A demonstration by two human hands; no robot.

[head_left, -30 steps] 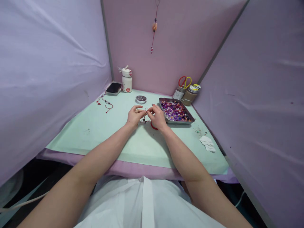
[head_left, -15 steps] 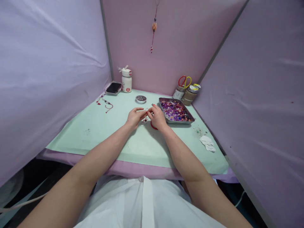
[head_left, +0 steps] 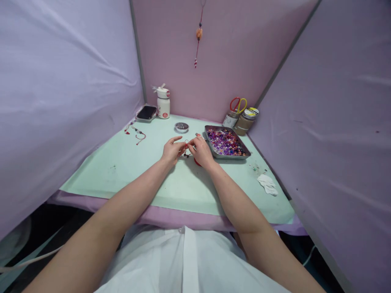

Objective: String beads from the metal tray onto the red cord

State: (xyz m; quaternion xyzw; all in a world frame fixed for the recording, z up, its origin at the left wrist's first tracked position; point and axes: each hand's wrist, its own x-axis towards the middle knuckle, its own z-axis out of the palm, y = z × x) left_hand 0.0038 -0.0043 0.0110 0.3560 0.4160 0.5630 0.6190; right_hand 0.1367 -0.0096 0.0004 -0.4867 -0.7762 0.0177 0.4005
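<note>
My left hand (head_left: 172, 151) is closed, pinching a thin red cord (head_left: 186, 145) between thumb and fingers, with a small loop standing up above the fingertips. My right hand (head_left: 201, 150) meets it from the right, its thumb and fingers closed on the same cord. Small dark beads (head_left: 187, 155) hang from the cord just below the fingertips. Partly hidden under my right hand lies a red round-edged thing (head_left: 197, 162), whose kind I cannot make out.
Right of my hands sits a metal tray (head_left: 232, 158) of mixed beads. Behind it stand jars (head_left: 243, 124) and scissors (head_left: 238, 105). A small dish (head_left: 181, 127), bottle (head_left: 163, 106), phone (head_left: 146, 112) and beaded cords (head_left: 139, 136) lie further back. White cloth (head_left: 267, 185) rests at right.
My fingertips have drawn slightly apart, and the red cord's loop shows more clearly between them. My left hand has shifted a little to the left.
</note>
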